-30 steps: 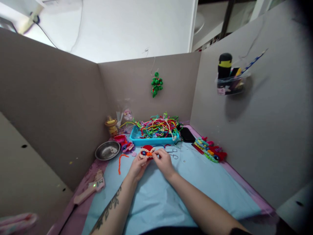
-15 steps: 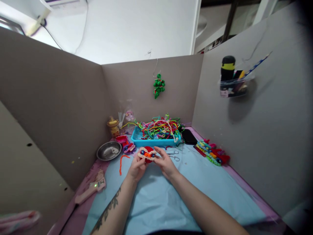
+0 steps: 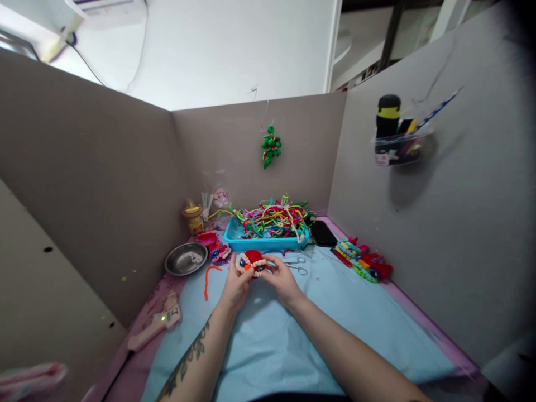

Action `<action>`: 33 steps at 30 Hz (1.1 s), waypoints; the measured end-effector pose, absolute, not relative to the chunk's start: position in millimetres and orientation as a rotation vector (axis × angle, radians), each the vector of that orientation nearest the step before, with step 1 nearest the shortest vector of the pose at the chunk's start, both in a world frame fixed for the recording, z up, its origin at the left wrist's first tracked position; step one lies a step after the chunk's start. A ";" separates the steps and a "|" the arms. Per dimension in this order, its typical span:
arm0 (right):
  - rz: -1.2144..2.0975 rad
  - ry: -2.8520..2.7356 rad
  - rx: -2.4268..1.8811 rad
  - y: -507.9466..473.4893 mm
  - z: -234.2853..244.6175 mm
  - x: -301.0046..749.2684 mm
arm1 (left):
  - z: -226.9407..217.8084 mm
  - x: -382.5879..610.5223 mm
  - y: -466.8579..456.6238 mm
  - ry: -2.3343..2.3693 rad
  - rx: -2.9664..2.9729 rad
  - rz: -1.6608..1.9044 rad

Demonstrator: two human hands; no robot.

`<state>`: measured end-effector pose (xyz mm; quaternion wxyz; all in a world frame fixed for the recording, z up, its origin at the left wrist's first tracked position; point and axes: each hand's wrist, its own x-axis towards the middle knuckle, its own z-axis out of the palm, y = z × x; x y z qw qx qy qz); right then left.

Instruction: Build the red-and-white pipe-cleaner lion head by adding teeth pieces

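Between my two hands is a small red pipe-cleaner face [image 3: 253, 258] with cream rims around blue eyes and an orange piece in the middle. My left hand [image 3: 237, 283] grips its left side, the thumb over the orange piece. On the right edge, the fingers of my right hand [image 3: 280, 279] are closed around the rim. Just behind my right hand lie silver scissors [image 3: 299, 267], partly hidden by it. An orange pipe cleaner [image 3: 206, 282] rests on the blue cloth to the left of my left hand.
A blue tray [image 3: 268, 243] heaped with coloured pipe cleaners stands at the back. At left are a metal bowl [image 3: 186, 259] with small white bits and a pink glue gun [image 3: 161, 324]. Finished-looking colourful pieces [image 3: 364, 262] and a black phone [image 3: 322, 233] lie at right.
The red face has tilted, showing more red at its top. My left thumb has moved up onto the orange piece. Both hands stay in nearly the same place.
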<state>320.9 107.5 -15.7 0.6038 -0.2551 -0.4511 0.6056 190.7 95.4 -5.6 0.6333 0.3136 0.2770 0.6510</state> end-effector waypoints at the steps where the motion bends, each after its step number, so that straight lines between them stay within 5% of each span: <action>1: 1.402 -1.047 -0.590 107.6 -16.2 321.0 | -5.8 190.7 95.6 0.637 0.718 1.489; 33: 1.557 -0.676 -0.494 118.2 -9.8 331.9 | -14.9 186.3 100.1 0.516 0.808 1.391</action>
